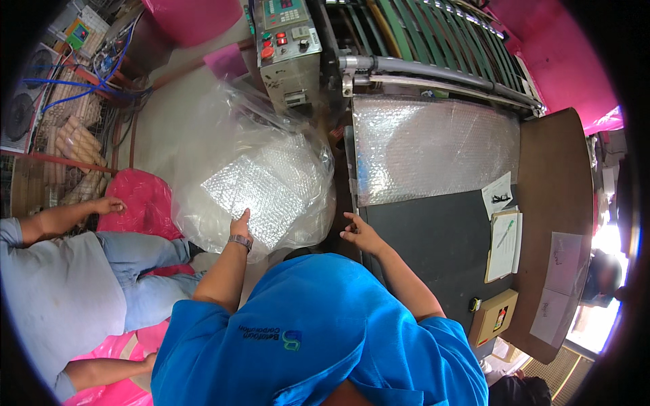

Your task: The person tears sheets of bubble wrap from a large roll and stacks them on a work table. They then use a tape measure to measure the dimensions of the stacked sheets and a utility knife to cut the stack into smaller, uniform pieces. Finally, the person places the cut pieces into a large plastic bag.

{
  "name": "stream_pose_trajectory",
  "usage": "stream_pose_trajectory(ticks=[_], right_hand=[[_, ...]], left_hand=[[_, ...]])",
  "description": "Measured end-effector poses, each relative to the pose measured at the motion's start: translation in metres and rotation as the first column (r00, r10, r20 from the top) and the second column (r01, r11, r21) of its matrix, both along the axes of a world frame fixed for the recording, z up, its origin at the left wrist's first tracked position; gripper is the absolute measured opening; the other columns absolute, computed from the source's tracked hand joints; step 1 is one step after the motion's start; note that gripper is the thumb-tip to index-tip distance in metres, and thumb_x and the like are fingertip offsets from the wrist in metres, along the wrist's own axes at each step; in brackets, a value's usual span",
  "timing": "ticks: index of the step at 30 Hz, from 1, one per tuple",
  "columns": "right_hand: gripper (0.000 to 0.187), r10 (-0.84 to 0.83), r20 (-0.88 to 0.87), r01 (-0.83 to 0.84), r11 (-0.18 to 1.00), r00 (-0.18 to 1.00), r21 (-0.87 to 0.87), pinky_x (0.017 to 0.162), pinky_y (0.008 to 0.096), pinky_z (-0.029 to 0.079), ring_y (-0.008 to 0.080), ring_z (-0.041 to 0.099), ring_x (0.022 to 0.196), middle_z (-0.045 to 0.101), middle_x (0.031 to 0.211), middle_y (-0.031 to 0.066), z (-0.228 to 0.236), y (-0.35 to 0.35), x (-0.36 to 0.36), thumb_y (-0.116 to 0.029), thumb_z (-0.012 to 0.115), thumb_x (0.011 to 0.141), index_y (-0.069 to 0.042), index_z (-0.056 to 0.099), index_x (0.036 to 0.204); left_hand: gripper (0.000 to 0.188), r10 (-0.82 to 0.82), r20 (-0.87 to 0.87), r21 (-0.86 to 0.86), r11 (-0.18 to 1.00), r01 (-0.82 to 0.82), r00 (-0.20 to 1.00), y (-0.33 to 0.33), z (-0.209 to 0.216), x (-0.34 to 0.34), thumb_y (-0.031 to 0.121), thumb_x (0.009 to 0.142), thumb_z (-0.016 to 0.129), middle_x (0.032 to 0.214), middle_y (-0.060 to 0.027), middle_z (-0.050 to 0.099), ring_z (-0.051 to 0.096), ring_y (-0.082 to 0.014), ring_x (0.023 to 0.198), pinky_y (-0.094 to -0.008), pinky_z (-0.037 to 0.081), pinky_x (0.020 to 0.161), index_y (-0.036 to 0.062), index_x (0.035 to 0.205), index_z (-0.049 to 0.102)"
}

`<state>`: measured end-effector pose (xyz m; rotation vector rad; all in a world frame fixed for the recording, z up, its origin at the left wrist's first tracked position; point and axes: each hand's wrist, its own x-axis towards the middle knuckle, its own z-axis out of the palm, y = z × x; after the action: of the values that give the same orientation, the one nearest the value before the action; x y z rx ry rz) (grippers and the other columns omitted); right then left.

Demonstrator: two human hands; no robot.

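Observation:
My left hand (241, 227), with a watch on its wrist, grips the near edge of some silvery clear bubble wrap sheets (254, 196), thumb on top. The sheets lie over a large clear plastic bag (193, 210) standing to the left of the table; another bubble wrap piece shows behind them in the bag's mouth. My right hand (360, 234) hangs over the table's left edge, holding nothing, its index finger stretched out and the others loosely bent. Beyond it, a wide bubble wrap sheet (437, 149) lies flat on the dark table (426, 243).
A machine with green belts and a roller (440, 71) stands behind the table, beside a control box (288, 61). A clipboard (502, 247), a tape measure (475, 304) and a cardboard box (493, 316) are at right. A co-worker (61, 284) sits close at left near pink plastic bags (139, 203).

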<state>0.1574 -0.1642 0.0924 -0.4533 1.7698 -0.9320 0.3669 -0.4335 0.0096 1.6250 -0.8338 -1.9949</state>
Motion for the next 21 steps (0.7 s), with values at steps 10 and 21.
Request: stream_pose_trajectory(ticks=[10,21], right_hand=[[0.054,0.02,-0.081,-0.014,0.997,0.997,0.07,0.078,0.0317,0.041,0.0221,0.051,0.089,0.052,0.094,0.0124,-0.018,0.019,-0.001,-0.021,0.062,0.075,-0.006,0.04,0.121],[0.06,-0.128,-0.546,0.411,0.802,0.828,0.434,0.092,0.0487,0.03,0.0299,0.029,0.119,0.025,0.132,0.0153,-0.012,0.064,-0.016,-0.022,0.06,0.07,-0.019,0.036,0.125]], left_hand=[[0.078,-0.34,0.415,0.274,0.931,0.241,0.844,-0.012,-0.008,-0.012,0.049,0.075,0.054,0.123,-0.0151,0.034,0.041,-0.0307,0.104,-0.0515,0.04,0.074,0.0171,0.134,0.013],[0.047,-0.694,0.372,0.294,0.718,0.631,0.616,0.03,-0.024,0.002,0.033,0.077,0.055,0.105,-0.002,0.046,0.044,-0.0188,0.086,-0.0394,0.041,0.067,0.0174,0.12,0.041]])
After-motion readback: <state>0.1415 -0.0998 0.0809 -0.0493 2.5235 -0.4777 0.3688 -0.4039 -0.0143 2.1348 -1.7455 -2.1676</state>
